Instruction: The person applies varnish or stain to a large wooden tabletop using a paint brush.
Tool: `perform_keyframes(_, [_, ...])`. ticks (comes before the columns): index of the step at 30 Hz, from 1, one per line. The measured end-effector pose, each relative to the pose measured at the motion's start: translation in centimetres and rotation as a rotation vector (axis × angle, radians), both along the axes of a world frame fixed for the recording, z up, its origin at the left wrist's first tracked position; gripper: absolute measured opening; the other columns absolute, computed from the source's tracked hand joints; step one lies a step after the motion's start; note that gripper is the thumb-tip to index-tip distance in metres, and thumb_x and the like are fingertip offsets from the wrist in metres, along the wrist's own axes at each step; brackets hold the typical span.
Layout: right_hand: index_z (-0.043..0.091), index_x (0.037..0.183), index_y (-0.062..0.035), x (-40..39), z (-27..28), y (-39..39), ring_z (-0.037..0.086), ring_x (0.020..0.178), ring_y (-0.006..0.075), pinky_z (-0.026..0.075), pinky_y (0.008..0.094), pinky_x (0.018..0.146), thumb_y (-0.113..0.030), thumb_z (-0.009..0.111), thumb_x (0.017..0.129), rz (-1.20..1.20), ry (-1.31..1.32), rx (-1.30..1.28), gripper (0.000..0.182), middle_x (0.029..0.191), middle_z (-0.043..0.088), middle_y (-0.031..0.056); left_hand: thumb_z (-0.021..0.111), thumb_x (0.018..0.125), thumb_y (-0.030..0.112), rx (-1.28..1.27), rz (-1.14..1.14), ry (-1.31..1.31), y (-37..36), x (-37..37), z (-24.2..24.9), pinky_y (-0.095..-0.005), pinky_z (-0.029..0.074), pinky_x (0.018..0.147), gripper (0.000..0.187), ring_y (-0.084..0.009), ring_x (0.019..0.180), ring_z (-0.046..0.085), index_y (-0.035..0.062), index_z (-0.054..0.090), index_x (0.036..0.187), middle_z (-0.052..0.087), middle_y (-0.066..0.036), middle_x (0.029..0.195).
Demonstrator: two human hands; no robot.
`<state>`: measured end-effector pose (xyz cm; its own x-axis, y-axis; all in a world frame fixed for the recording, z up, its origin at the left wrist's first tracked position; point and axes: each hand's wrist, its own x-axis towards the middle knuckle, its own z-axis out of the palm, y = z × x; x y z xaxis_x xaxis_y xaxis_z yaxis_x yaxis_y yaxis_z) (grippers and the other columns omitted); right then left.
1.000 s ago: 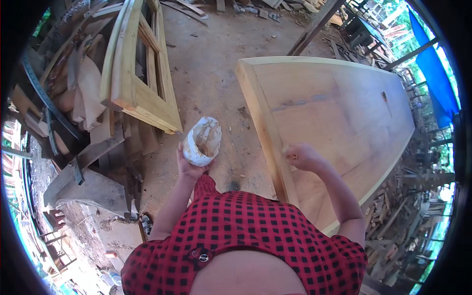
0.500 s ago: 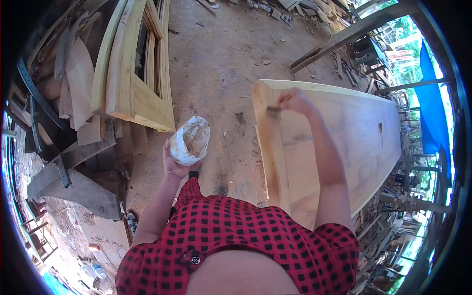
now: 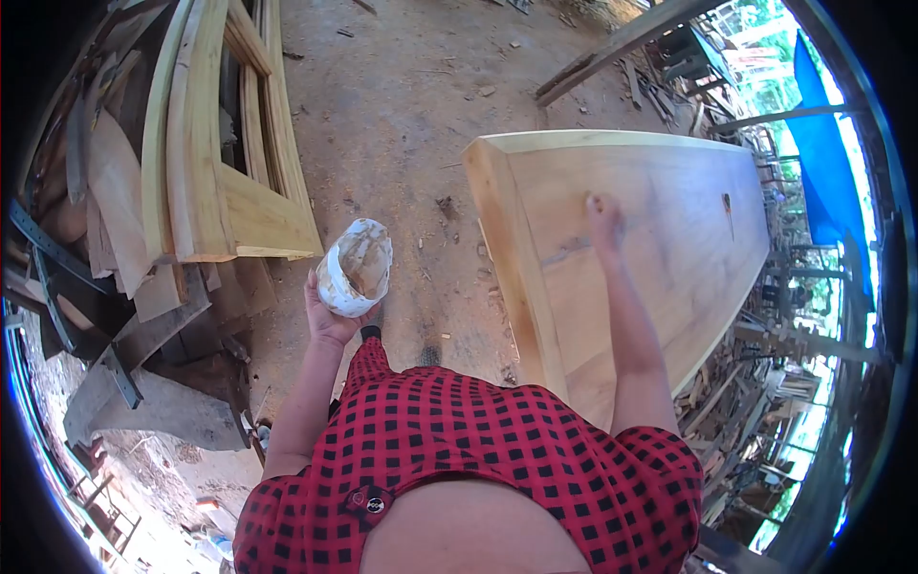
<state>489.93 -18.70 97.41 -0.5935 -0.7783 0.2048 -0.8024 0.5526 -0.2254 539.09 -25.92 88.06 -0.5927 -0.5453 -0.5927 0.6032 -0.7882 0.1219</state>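
My left hand [image 3: 328, 316] grips a white, stained container [image 3: 355, 269] by its left side; its open top shows brownish smears inside. Over the wooden door panel [image 3: 660, 230] is my right hand [image 3: 604, 220], its fingers closed and blurred. Whatever they hold is too smeared to make out now. The panel is pale wood with a thick frame edge at its left, and a small dark hole [image 3: 727, 203] shows toward its far right.
Stacked wooden frames [image 3: 196, 143] stand at the left, beside piled boards and offcuts [image 3: 105, 182]. A slanted wooden post [image 3: 622, 50] crosses the top right. Scrap wood lies along the right, and a blue tarp [image 3: 827, 163] hangs beyond. The dirt floor [image 3: 411, 124] lies between.
My right hand has moved from the panel's left frame edge rightward onto its flat face. The brush-like tool seen in it before no longer shows clearly. The view has shifted slightly.
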Motion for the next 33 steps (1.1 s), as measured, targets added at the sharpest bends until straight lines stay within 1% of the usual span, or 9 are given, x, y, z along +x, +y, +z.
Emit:
perform_keyframes(4, [0.063, 0.093, -0.0008, 13.0, 1.9, 4.4, 0.060, 0.082, 0.0293, 0.047, 0.0360, 0.072, -0.008, 0.061, 0.082, 0.509, -0.175, -0.270, 0.013, 0.087, 0.063, 0.0142, 0.054, 0.068, 0.070, -0.008, -0.041, -0.016, -0.6, -0.8, -0.5, -0.0539, 0.037, 0.092, 0.083, -0.0363, 0.118, 0.044, 0.0223, 0.038, 0.135, 0.041, -0.009, 0.135])
perform_keyframes(6, [0.064, 0.092, -0.0017, 17.0, 2.3, 4.6, 0.060, 0.079, 0.0239, 0.046, 0.0295, 0.068, -0.004, 0.061, 0.082, 0.491, -0.644, -0.352, 0.010, 0.087, 0.062, 0.0108, 0.053, 0.069, 0.070, -0.001, -0.059, -0.003, -1.0, -1.4, -0.5, -0.0543, 0.037, 0.092, 0.083, -0.0367, 0.118, 0.044, 0.0221, 0.038, 0.135, 0.041, -0.009, 0.135])
perform_keyframes(13, [0.066, 0.094, -0.0059, 8.0, 1.9, -2.4, 0.060, 0.077, 0.0192, 0.048, 0.0284, 0.066, -0.006, 0.063, 0.082, 0.176, -0.355, -0.536, 0.012, 0.089, 0.062, 0.0092, 0.051, 0.069, 0.073, -0.029, -0.050, -0.052, -1.1, -2.4, 0.5, -0.0557, 0.035, 0.094, 0.084, -0.0355, 0.119, 0.044, 0.0221, 0.038, 0.135, 0.041, -0.008, 0.135])
perform_keyframes(16, [0.066, 0.094, -0.0063, 7.1, 0.2, -5.3, 0.061, 0.079, 0.0203, 0.048, 0.0297, 0.067, -0.007, 0.063, 0.082, 0.188, -0.149, -0.403, 0.012, 0.088, 0.062, 0.0100, 0.051, 0.068, 0.074, -0.054, -0.039, -0.035, -0.5, -1.6, 0.3, -0.0552, 0.035, 0.093, 0.085, -0.0344, 0.118, 0.044, 0.0221, 0.038, 0.135, 0.042, -0.008, 0.135])
perform_keyframes(20, [0.065, 0.093, -0.0065, 13.1, -0.5, -9.3, 0.062, 0.081, 0.0229, 0.049, 0.0320, 0.069, -0.009, 0.063, 0.082, 0.480, -0.353, -0.418, 0.012, 0.090, 0.062, 0.0111, 0.051, 0.068, 0.073, -0.053, 0.000, 0.002, 0.3, 0.1, -0.9, -0.0537, 0.037, 0.092, 0.086, -0.0335, 0.118, 0.045, 0.0216, 0.038, 0.135, 0.043, -0.008, 0.134])
perform_keyframes(23, [0.064, 0.094, -0.0052, 16.0, 1.0, -13.0, 0.061, 0.086, 0.0227, 0.049, 0.0316, 0.073, -0.007, 0.060, 0.082, 0.628, -0.502, -0.318, 0.013, 0.093, 0.063, 0.0106, 0.051, 0.068, 0.073, -0.029, 0.026, -0.023, 0.7, 1.1, -1.1, -0.0528, 0.038, 0.091, 0.086, -0.0334, 0.118, 0.046, 0.0208, 0.038, 0.135, 0.043, -0.009, 0.134])
perform_keyframes(26, [0.064, 0.091, -0.0018, 17.3, -0.4, -15.1, 0.061, 0.090, 0.0281, 0.050, 0.0359, 0.075, -0.002, 0.058, 0.077, 0.920, -0.056, -0.040, 0.015, 0.094, 0.062, 0.0127, 0.051, 0.068, 0.073, -0.009, 0.060, -0.026, 0.7, 1.7, -1.2, -0.0532, 0.038, 0.091, 0.086, -0.0338, 0.118, 0.045, 0.0208, 0.038, 0.135, 0.042, -0.009, 0.135])
perform_keyframes(28, [0.063, 0.090, 0.0011, 19.3, -1.6, -14.8, 0.060, 0.091, 0.0320, 0.050, 0.0393, 0.075, -0.002, 0.056, 0.074, 0.837, 0.383, 0.578, 0.018, 0.095, 0.060, 0.0155, 0.051, 0.068, 0.073, -0.022, 0.069, -0.047, 0.7, 1.8, -0.7, -0.0533, 0.038, 0.091, 0.086, -0.0343, 0.118, 0.045, 0.0207, 0.037, 0.135, 0.042, -0.009, 0.135])
perform_keyframes(33, [0.067, 0.080, -0.0027, 22.1, -5.7, -4.5, 0.062, 0.085, 0.0331, 0.050, 0.0428, 0.067, -0.010, 0.055, 0.074, 1.028, 0.295, 0.845, 0.015, 0.089, 0.061, 0.0190, 0.051, 0.068, 0.073, -0.028, 0.096, -0.055, 0.9, 2.9, -1.8, -0.0533, 0.037, 0.091, 0.087, -0.0361, 0.117, 0.045, 0.0203, 0.036, 0.136, 0.042, -0.009, 0.135])
